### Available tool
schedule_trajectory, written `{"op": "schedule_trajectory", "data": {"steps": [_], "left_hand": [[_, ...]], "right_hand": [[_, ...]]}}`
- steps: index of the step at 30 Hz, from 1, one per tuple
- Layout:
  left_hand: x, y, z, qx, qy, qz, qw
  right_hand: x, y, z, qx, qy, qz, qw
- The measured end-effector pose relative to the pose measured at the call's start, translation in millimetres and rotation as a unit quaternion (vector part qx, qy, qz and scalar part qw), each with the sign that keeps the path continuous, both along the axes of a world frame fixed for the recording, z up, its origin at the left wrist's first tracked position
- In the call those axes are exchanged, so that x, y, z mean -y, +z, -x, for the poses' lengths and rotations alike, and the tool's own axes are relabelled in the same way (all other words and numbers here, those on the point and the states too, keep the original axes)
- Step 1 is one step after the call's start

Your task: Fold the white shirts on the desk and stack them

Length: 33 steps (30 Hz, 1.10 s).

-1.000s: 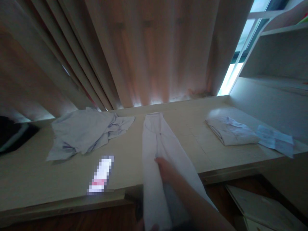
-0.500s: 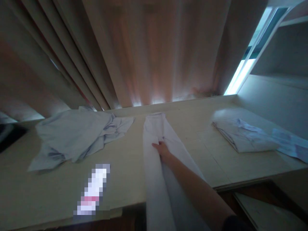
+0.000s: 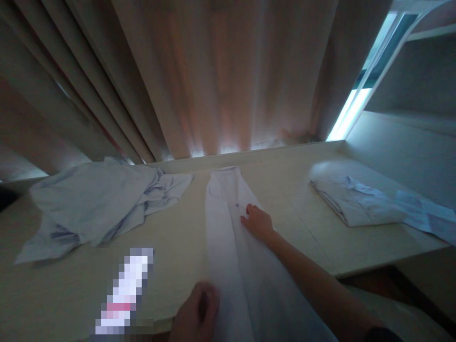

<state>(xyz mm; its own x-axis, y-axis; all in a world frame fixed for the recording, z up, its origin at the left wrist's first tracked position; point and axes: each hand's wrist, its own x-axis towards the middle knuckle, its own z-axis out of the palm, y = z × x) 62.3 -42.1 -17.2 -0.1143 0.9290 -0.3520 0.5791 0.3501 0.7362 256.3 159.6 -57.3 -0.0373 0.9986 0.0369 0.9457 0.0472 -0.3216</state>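
Long white trousers (image 3: pixel 224 247) lie lengthwise over the table, waistband at the far end, legs running down past the near edge toward me. My right hand (image 3: pixel 258 222) rests at their right side, below the waistband, with thumb and index finger apart and nothing pinched between them. At the bottom, my left hand (image 3: pixel 197 311) is beside the left edge of the trousers. Its fingers curl toward the thumb around a dark hollow; whether cloth is in them is hidden.
A crumpled white garment (image 3: pixel 96 199) lies on the table (image 3: pixel 178 256) at left, with a pixelated object (image 3: pixel 124 289) in front. At right are a folded white garment (image 3: pixel 359 202) and a printed sheet (image 3: pixel 427 213). Brown curtains (image 3: pixel 228 76) hang behind the table.
My right hand has moved right, off the middle fold of the trousers to their right side. My left hand has come into view at the bottom. The view has shifted slightly.
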Motion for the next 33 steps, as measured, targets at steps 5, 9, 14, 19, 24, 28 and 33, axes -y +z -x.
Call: {"op": "schedule_trajectory", "data": {"steps": [5, 9, 14, 19, 24, 28, 33], "left_hand": [[-123, 0.2, -39, -0.104, -0.122, -0.139, 0.977], [-206, -4.0, -69, -0.241, -0.163, -0.156, 0.944], [-265, -23.9, -95, -0.317, -0.147, -0.121, 0.929], [-285, -40.9, -106, -0.341, -0.113, -0.076, 0.93], [-294, -39.8, -111, -0.282, -0.1, -0.067, 0.952], [-299, -33.4, -126, -0.184, -0.078, -0.074, 0.977], [-294, -31.7, -142, -0.053, -0.055, -0.106, 0.991]], "right_hand": [[20, -6.5, 0, 0.053, 0.035, 0.023, 0.998], [23, -5.0, -4, 0.055, 0.069, 0.035, 0.996], [21, -3.4, -17, 0.03, 0.086, 0.032, 0.995], [23, 7.1, -31, 0.005, 0.095, 0.006, 0.995], [33, 14.5, -42, -0.007, 0.094, 0.003, 0.996], [51, 7.3, -45, -0.04, 0.088, 0.019, 0.995], [71, -6.6, -43, -0.089, 0.117, 0.044, 0.988]]}}
